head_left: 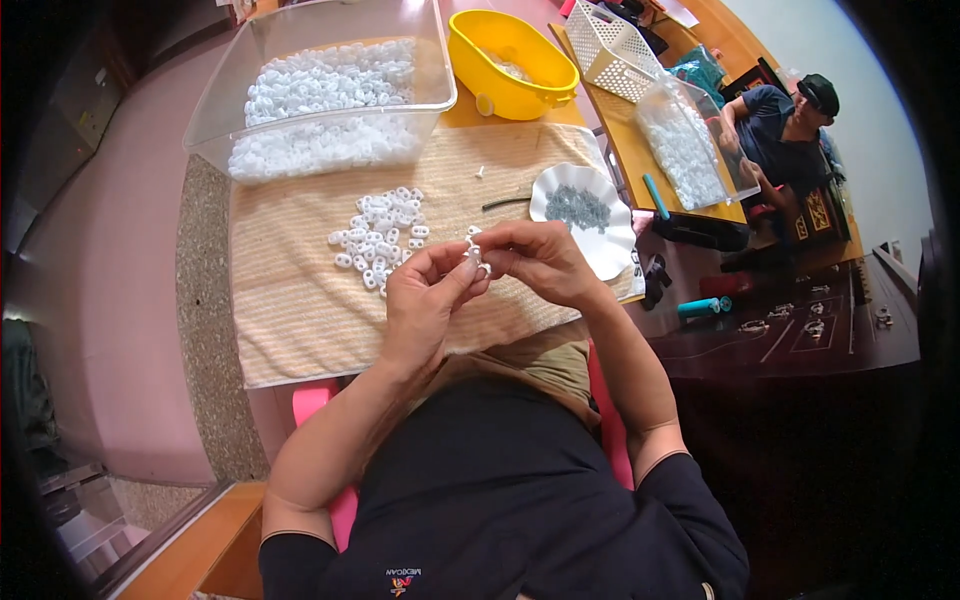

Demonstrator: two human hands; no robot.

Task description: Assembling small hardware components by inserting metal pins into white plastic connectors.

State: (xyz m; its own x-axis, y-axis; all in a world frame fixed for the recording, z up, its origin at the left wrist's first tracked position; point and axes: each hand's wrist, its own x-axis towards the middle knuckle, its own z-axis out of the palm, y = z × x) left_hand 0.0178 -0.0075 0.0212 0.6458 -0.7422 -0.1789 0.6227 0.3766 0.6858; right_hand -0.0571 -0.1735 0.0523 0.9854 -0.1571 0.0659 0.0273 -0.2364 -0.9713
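Observation:
Over the striped cloth, my two hands meet around a small white plastic part (473, 252). My left hand (428, 290) pinches it between thumb and fingers. My right hand (540, 260) is closed on the same part from the other side; its fingertips partly cover it, so the finer detail cannot be made out. Just left of my hands lies a loose pile of small white two-holed plastic pieces (380, 232). To the right, a white wavy-edged plate (605, 255) holds many small grey-clear bits (577, 208).
A big clear bin (440, 100) of white pieces stands at the back left, with a yellow tub (515, 100) beside it. A dark thin stick (505, 202) lies near the plate. Rightward, another person (790, 135) sits by a second clear bin (735, 180) and a white basket (610, 50).

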